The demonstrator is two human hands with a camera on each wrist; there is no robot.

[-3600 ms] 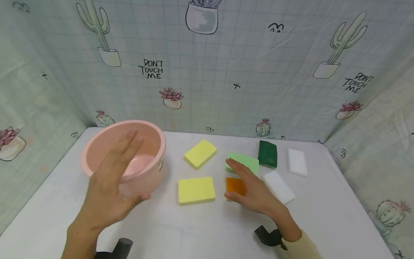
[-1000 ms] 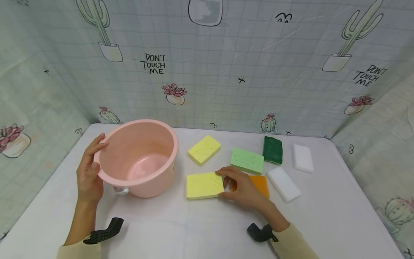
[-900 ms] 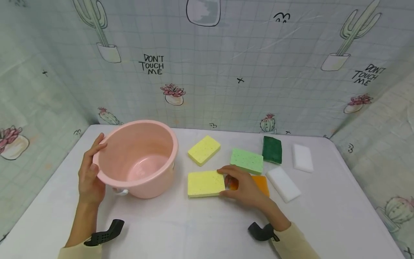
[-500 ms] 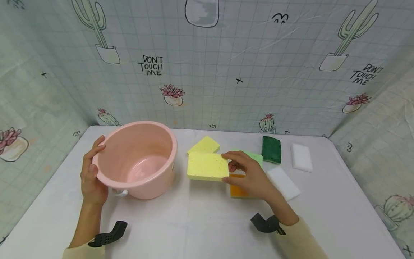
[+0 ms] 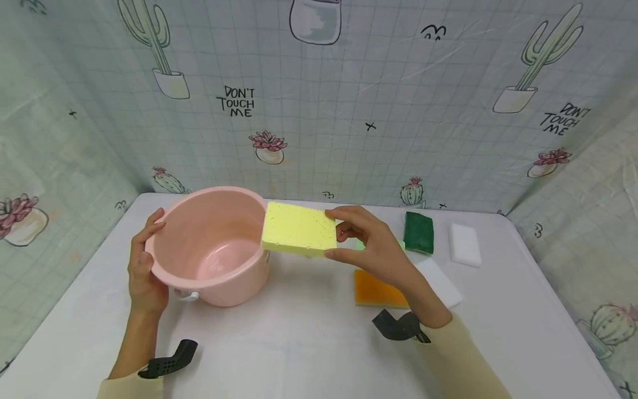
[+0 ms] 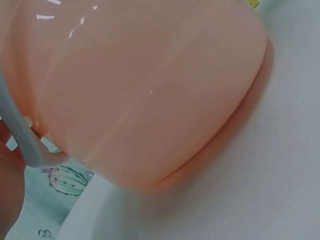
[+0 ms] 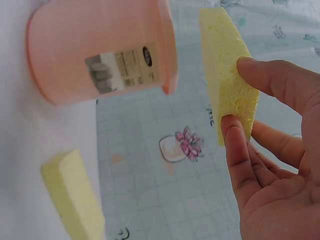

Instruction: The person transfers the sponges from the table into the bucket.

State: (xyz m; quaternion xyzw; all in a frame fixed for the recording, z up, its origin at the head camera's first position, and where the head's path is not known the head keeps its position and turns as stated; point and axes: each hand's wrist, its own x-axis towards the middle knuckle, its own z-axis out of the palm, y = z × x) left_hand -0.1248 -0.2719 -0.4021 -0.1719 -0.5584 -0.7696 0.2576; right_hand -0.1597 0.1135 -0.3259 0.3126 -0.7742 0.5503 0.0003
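Note:
A yellow sponge (image 5: pixel 299 226) is pinched at its right end between the thumb and fingers of my right hand (image 5: pixel 371 241). It is raised off the table, and its left end overlaps the rim of a pink bucket (image 5: pixel 214 285) in the head view. From the right wrist, the sponge (image 7: pixel 225 65) stands beyond the rim's height, near the labelled bucket (image 7: pixel 75 50). My left hand (image 5: pixel 147 271) holds the bucket's left side at the rim, by its grey handle (image 6: pixel 25 135). A second yellow sponge (image 7: pixel 75 195) lies on the table, hidden behind the held one in the head view.
On the right of the white table (image 5: pixel 279 343) lie an orange sponge (image 5: pixel 379 289), a mostly covered light green sponge (image 5: pixel 360 244), a dark green pad (image 5: pixel 418 233) and two white sponges, one upright block (image 5: pixel 464 244) and one slanted block (image 5: pixel 438 282). A patterned curtain (image 5: pixel 319 111) encloses the back.
My right hand has picked the nearer yellow sponge up off the table and carried it up and left to the bucket. My left hand came to the bucket's side earlier and has stayed there.

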